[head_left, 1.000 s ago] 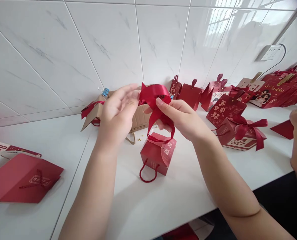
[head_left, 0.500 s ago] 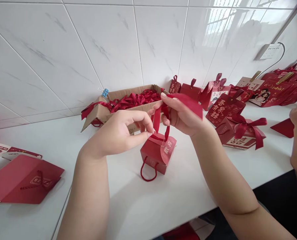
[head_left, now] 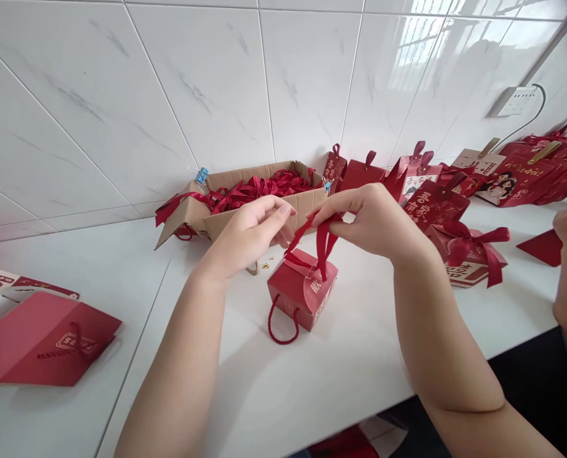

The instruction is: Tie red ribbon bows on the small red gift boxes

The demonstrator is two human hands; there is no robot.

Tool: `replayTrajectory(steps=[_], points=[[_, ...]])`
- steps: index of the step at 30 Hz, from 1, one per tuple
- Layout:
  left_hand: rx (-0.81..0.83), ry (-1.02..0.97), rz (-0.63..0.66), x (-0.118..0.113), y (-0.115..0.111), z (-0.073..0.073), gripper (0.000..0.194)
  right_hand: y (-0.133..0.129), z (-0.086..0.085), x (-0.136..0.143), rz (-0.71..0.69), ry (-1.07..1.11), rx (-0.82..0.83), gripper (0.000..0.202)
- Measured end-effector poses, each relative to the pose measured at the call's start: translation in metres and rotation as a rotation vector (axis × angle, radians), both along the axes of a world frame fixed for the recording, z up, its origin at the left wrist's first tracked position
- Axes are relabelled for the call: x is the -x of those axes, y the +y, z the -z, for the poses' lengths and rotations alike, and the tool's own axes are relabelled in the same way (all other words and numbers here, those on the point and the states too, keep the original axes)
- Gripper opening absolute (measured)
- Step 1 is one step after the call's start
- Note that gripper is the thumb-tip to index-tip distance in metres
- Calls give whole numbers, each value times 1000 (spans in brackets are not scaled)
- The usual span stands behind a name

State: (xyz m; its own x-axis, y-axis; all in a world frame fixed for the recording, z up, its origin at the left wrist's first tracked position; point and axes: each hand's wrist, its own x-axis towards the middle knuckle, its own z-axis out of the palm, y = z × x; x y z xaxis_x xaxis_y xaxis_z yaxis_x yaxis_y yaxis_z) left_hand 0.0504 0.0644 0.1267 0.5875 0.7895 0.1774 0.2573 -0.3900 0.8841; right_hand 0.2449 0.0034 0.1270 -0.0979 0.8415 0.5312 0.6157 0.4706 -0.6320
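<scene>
Ribbon [head_left: 321, 247] hangs from the arched right hand [head_left: 373, 219].

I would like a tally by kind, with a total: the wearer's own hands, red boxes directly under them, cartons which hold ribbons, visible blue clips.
Wearer's left hand and right hand: 2
Red box: 1
Carton with ribbons: 1
Blue clips: 2
Total: 6

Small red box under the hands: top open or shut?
Shut. The small red box has its rounded flap folded over the top, and red ribbon rises from there to the right hand.
</scene>
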Motion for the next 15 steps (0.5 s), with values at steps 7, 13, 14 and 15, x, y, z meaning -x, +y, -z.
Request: replayTrajectory(steps=[7,13,14,15], points=[[5,-7,-3,-5,-1,3,34,15,11,9,53,34,-250,31],[-129,-78,-37,-12,0,7,39,22,17,19,41,135,-415,23],[-143,-78,-57,-10,-3,4,40,22,17,20,34,157,-436,22],[-166,-74,-85,-8,-7,0,41,21,17,21,18,189,-443,20]])
